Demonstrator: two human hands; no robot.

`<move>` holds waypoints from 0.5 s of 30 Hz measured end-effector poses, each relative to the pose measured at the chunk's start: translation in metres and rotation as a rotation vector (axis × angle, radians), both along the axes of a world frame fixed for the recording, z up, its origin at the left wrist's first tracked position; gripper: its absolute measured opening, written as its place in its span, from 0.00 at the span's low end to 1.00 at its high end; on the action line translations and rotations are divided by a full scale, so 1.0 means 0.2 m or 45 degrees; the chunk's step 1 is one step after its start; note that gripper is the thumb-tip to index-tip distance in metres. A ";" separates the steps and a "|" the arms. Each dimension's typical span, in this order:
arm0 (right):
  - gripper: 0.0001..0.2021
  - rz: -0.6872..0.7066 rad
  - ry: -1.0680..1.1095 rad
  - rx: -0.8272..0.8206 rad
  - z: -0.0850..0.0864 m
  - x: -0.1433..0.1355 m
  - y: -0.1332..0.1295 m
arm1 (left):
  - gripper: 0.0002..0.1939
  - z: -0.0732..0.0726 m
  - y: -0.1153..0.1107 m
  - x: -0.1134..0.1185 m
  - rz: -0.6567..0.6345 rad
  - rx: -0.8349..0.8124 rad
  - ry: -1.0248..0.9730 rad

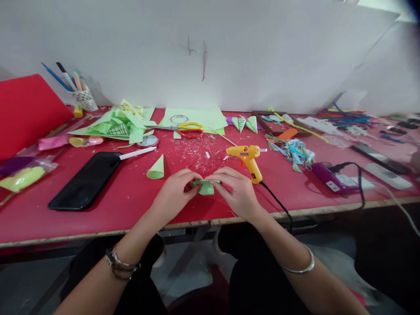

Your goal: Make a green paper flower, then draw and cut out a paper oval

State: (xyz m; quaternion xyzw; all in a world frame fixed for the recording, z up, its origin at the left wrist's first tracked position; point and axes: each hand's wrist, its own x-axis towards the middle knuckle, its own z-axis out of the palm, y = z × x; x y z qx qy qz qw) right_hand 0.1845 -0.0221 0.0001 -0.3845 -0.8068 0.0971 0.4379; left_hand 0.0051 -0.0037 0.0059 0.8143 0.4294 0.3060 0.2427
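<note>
- The piece of green paper (206,188) sits between the two hands, at the near edge of the worktop (108,221), roughly in the middle of the view.
- Its longer way appears to run from left to right, from one hand to the other, with a small flap hanging towards the person. Neither hand is clearly nearer: each meets the paper at its own end.
- The left hand (177,188) has its thumb and fingers drawn close together, pinching the paper's left end.
- The right hand (238,192) also holds narrow, its thumb below and its fingers laid over the top at the right end.
- The glue gun (251,159) stands just beyond the right hand, untouched, its nozzle pointing left. Its black cord (277,200) drops over the near edge.
- A green paper cone (156,169) is near the left hand, on its far left side, not touching it.
- The fingers cover both ends of the paper, so its full outline, and whether it is folded or curled, cannot be told. Its underside is hidden.
- At the left, the red board (29,113) is cut off by the picture's edge; small dark things (408,125) at the far right are too blurred to name.
</note>
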 end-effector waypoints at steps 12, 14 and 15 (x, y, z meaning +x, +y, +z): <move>0.10 -0.800 0.242 0.409 0.02 0.24 0.03 | 0.05 0.02 0.04 -0.08 0.275 0.139 -0.040; 0.10 -0.928 0.171 0.348 -0.01 0.31 0.05 | 0.06 0.02 0.04 -0.09 0.326 0.125 -0.060; 0.11 -0.973 0.132 0.274 -0.03 0.34 0.06 | 0.06 0.03 0.04 -0.10 0.347 0.109 -0.077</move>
